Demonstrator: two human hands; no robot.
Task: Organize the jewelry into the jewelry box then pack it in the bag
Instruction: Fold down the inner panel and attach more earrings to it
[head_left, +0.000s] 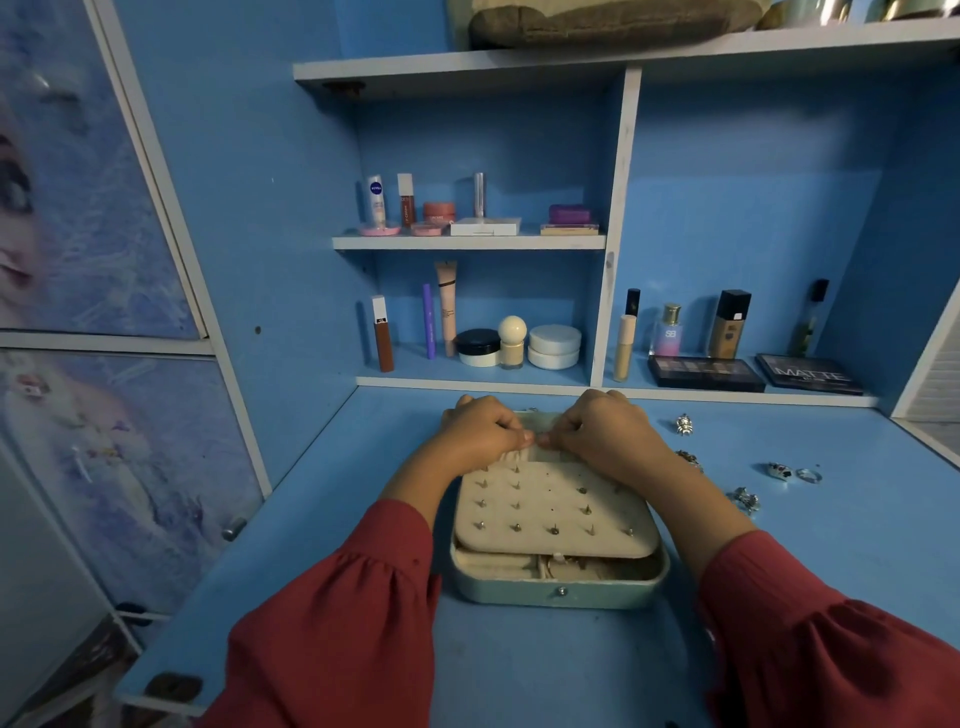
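Blue desk (519, 665) and its shelves of cosmetics are filling the frame, and I am working at the centre of it. Sitting just below the middle is the box (561, 587), open, with its cream earring panel (550, 514) lying across the tray and studs standing up out of it. My left hand (480, 431) and right hand (605, 431) are meeting at the panel's far edge, fingers curled and pinching something small between them; I cannot tell what. Loose rings (789, 473) are lying scattered at right of centre, apart from the box. I am thinking the tiny piece could slip from this pinch and drop into the tray gap, and my right sleeve (810, 639) could be sweeping those rings off the desk. No bag is showing.
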